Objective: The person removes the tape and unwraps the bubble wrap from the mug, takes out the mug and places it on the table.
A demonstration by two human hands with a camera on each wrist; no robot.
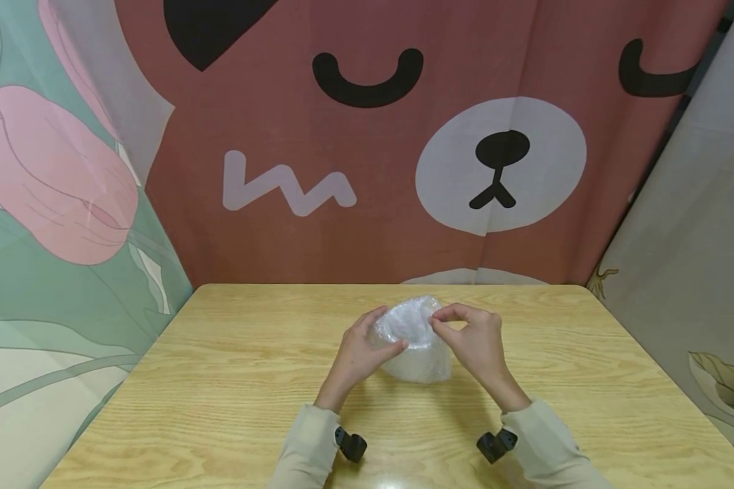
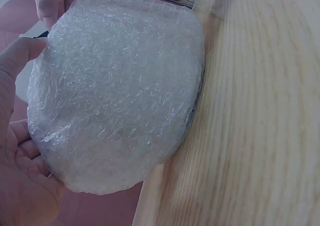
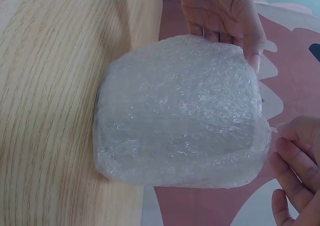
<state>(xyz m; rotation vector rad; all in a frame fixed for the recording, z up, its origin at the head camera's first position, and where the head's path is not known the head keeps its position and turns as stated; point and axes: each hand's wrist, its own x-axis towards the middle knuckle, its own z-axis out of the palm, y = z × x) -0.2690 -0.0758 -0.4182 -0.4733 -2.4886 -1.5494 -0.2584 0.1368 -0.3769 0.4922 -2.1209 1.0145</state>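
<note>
Near side: two pale sleeves (image 1: 306,445) come in from the near edge, left and right, a small black wrist camera (image 1: 351,445) on the inner side of the left one, another black wrist camera (image 1: 497,445) on the right

Beyond them, on the wood-grain table (image 1: 238,380), a bubble-wrapped bundle (image 1: 417,365), mid-width, between the hands and a little toward the far side; looks to rest on the tabletop, contents not readable through the wrap

Key relation: bundle touched by both hands, neither nearer; no clear long axis, about as broad as tall, top crumpled

Left hand (image 1: 359,353): on the bundle's left side, gripping it, thumb over the near upper rim, fingers round the far left side; wrist angled far and right

Right hand (image 1: 480,343): at the upper right edge, thumb and forefinger pinching a bit of the wrap, palm clear of the bundle, wrist angled far and left

Far: hanging cloth (image 1: 367,248) behind the table, reddish-brown, printed with a sleepy animal face
</note>
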